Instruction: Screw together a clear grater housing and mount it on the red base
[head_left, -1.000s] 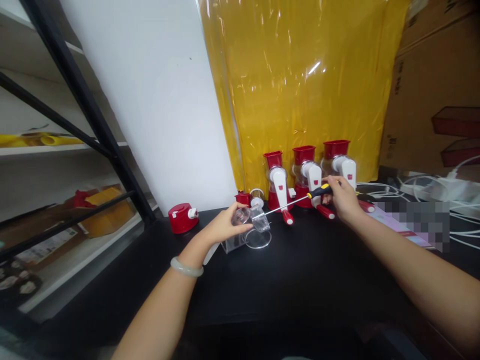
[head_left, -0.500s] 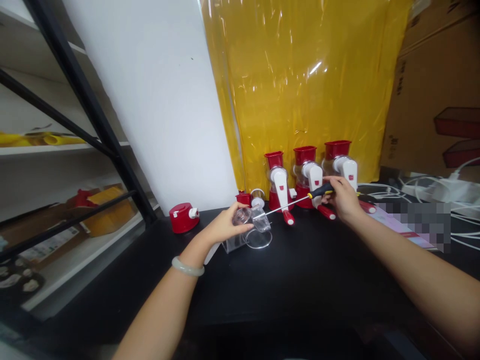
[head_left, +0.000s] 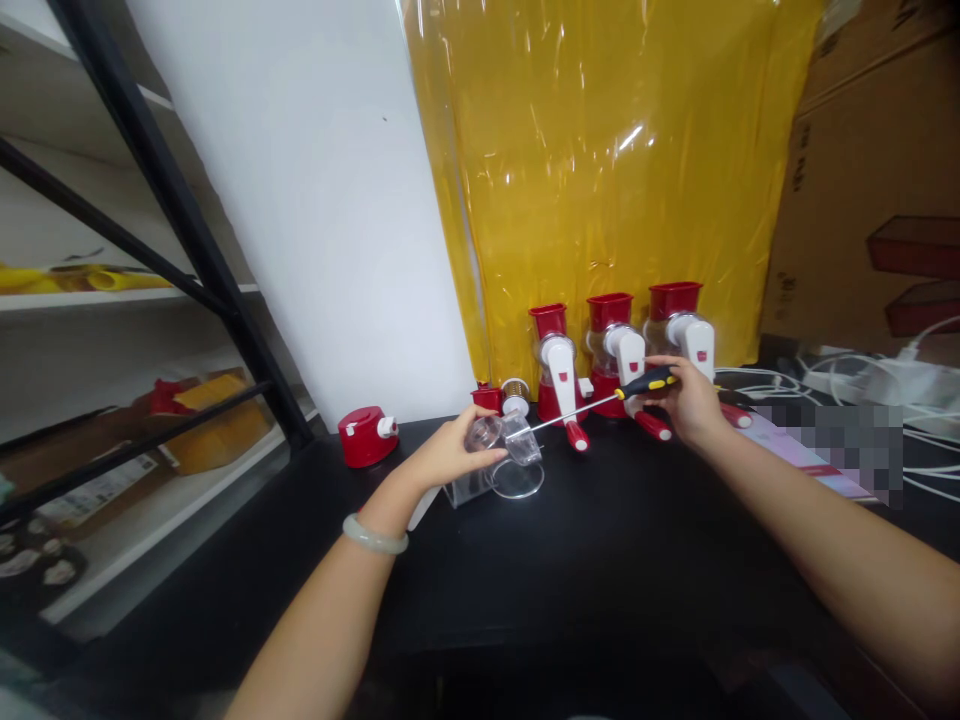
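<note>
My left hand (head_left: pixel 456 447) is closed around a clear plastic grater body (head_left: pixel 517 478), which lies tilted on the black table. A screwdriver (head_left: pixel 646 383) with a black and yellow handle is in my right hand (head_left: pixel 691 405). Its long metal shaft points left, and the tip meets the clear body beside my left fingers; what exactly it touches is too small to tell. Just behind the body stand a metal grating drum (head_left: pixel 516 390) and a small red part (head_left: pixel 487 397). A round red base (head_left: pixel 367 436) with a white knob sits to the left.
Three red and white hand-crank graters (head_left: pixel 559 365) stand in a row at the back, their handles reaching forward. White cables (head_left: pixel 862 375) and a printed sheet (head_left: pixel 799 450) lie on the right. A black-framed shelf (head_left: pixel 142 150) rises on the left, a cardboard box (head_left: pixel 862 180) at right.
My right hand's fingers have shifted slightly on the screwdriver handle, and more of its yellow marking shows. My left hand and the clear body stay in place.
</note>
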